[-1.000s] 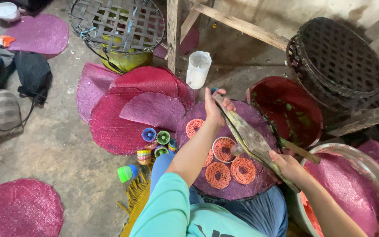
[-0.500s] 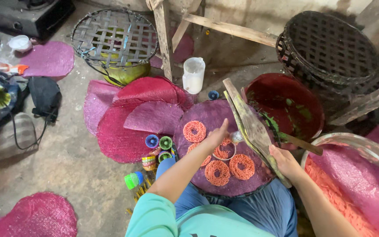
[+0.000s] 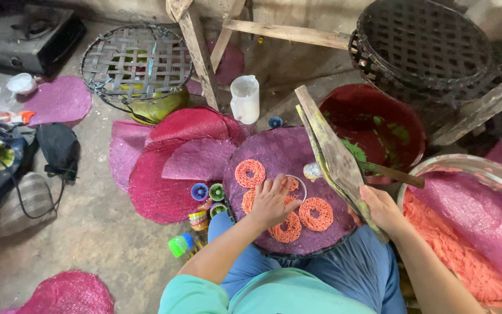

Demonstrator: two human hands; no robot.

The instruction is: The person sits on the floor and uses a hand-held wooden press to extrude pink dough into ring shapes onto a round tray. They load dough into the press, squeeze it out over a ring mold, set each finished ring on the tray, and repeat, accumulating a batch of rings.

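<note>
Four orange lace rings [image 3: 250,172] lie on the round purple mat [image 3: 274,154] resting across my lap. My left hand [image 3: 271,202] lies palm down on the mat, fingers spread and bent over a thin metal ring [image 3: 297,183]; it touches the ring and covers part of the orange pieces beneath it, though I cannot tell whether the fingers actually grip the ring. My right hand [image 3: 382,208] is closed round the lower end of a long flat wooden paddle [image 3: 332,157], which slants up and away from me, its edge smeared yellow-green. The paddle's lower part passes over the right edge of the mat.

Behind the paddle stands a dark red bowl [image 3: 402,113] with green smears inside and a wooden stick [image 3: 393,173] lying across its near rim. To my right a large clear basin [image 3: 466,166] holds a pink sheet over a heap of orange strands. Left of the mat, several pink and red round mats [image 3: 164,180] overlap on the concrete floor [image 3: 94,232], with small coloured cups [image 3: 200,191] just beside the mat's edge. A white plastic jug [image 3: 245,99] stands beyond the mat, near a wooden post [image 3: 196,49]. One woven lattice tray [image 3: 135,61] sits over a yellow-green bowl further left, and a dark woven basket [image 3: 431,43] stands at upper right
</note>
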